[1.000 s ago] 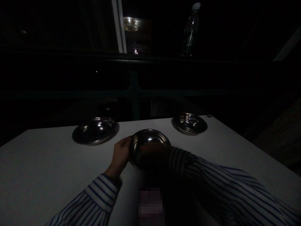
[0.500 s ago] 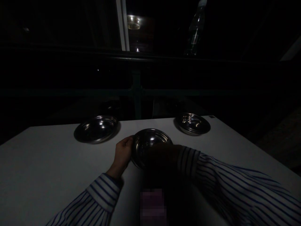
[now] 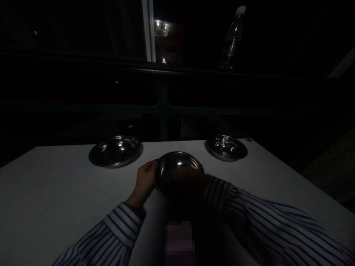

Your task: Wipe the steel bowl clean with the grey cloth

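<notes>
A shiny metal bowl (image 3: pixel 179 159) is in front of me at the middle of the white table (image 3: pixel 69 199). My left hand (image 3: pixel 146 179) grips its left rim, thumb uppermost and fingers closed. Over the bowl's near right part lies my right hand (image 3: pixel 190 180), in deep shadow. Its fingers are too dark to make out, and whether they hold anything is hidden. Both forearms wear blue-and-white striped sleeves.
A wider metal bowl (image 3: pixel 115 151) sits at the back left of the table, and another metal bowl (image 3: pixel 227 147) at the back right. Beyond the table, a clear plastic bottle (image 3: pixel 233 38) stands on a dark ledge. Surroundings are very dark.
My right hand and forearm have shifted slightly left over the bowl. My left hand keeps its grip on the rim. The view has tilted up a little.
</notes>
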`<action>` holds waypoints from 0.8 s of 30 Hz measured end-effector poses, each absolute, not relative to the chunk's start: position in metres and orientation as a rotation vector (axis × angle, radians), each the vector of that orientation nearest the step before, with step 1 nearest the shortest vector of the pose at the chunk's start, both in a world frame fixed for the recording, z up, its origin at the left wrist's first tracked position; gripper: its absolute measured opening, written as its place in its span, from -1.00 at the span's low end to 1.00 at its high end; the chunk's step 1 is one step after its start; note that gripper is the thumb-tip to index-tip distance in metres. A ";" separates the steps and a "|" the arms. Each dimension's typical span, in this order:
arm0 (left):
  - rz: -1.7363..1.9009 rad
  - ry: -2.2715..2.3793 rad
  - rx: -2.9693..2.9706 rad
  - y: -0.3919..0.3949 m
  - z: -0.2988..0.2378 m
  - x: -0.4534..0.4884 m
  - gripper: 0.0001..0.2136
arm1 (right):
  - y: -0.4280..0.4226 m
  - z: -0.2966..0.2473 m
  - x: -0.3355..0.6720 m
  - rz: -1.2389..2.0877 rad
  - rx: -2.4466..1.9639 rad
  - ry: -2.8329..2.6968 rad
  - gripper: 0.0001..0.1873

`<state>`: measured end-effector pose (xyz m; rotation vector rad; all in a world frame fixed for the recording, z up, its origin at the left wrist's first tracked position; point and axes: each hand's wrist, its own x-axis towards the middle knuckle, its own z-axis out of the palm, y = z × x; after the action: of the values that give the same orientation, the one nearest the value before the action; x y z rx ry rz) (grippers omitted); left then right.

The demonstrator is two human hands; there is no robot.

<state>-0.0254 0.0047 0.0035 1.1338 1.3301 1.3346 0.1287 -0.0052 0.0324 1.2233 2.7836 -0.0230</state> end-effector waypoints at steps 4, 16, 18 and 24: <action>1.342 1.364 1.154 0.004 0.006 -0.026 -0.69 | 0.002 0.039 0.121 0.012 1.216 2.807 -0.69; 1.362 1.309 1.135 0.005 0.002 -0.026 -0.68 | -0.007 0.045 0.124 -0.057 1.210 2.786 -0.72; 1.377 1.300 1.129 0.004 0.003 -0.026 -0.68 | -0.003 0.048 0.118 -0.011 1.256 2.779 -0.69; 1.370 1.337 1.134 0.007 0.000 -0.027 -0.70 | -0.019 0.048 0.113 -0.031 1.319 2.730 -0.71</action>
<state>-0.0265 0.0065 0.0000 1.1344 1.3372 1.3703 0.1133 -0.0188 0.0478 1.3191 2.7298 -0.0311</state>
